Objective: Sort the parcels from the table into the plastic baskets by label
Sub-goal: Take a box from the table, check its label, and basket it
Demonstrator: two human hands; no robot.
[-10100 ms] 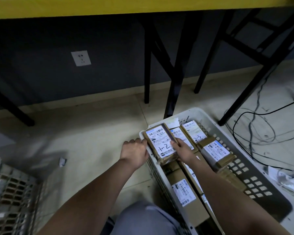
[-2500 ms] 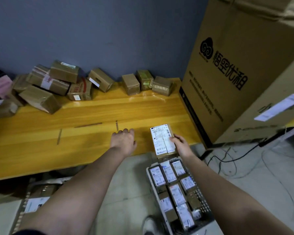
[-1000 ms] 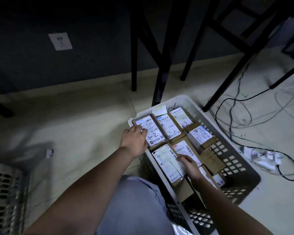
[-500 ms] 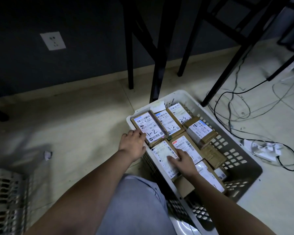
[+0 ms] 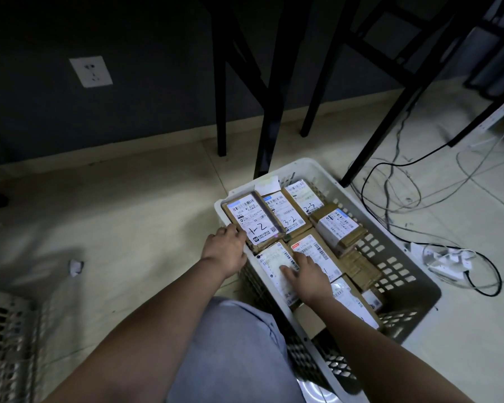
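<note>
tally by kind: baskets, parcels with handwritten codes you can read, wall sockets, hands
Baskets: 2, the white basket and the second basket at the left edge
Parcels with readable codes: 3, 1-2, 3-2, 2-3
Wall sockets: 1
Hands: 2, left hand, right hand
Total: 8

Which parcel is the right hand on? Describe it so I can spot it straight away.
Find the white plastic basket on the floor. Along its left wall, the parcel lies just nearer than the one handwritten 1-2. The right hand rests across its white label.
</note>
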